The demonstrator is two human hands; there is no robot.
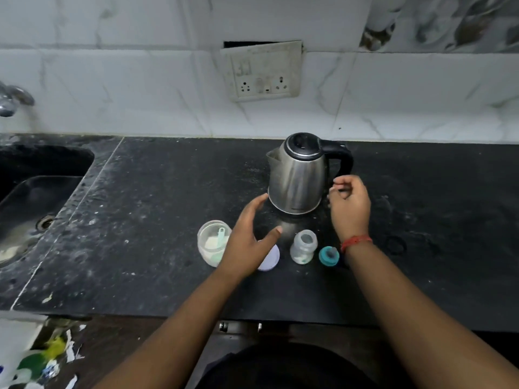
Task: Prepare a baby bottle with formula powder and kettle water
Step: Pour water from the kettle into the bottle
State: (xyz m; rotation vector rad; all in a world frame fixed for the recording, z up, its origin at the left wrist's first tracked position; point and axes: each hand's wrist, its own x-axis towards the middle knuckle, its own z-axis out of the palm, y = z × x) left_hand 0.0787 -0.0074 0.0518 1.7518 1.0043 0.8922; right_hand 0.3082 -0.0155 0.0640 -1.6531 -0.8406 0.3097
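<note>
A steel kettle [297, 175] with a black lid and handle stands on the black counter [157, 220]. In front of it sit an open clear baby bottle [303, 247] with white powder at its bottom, a teal nipple cap [328, 256], a lilac jar lid [271, 259] and an open formula jar [212, 242] with a green scoop inside. My left hand [250, 242] hovers open over the lid, fingertips near the kettle's base. My right hand [349, 206] is beside the kettle's handle, fingers loosely curled, holding nothing.
A dark sink [33, 197] lies at the left with a tap [11, 99] above it. A socket plate [264, 71] hangs on the tiled wall behind the kettle. Litter lies on the floor at the bottom left [42, 360].
</note>
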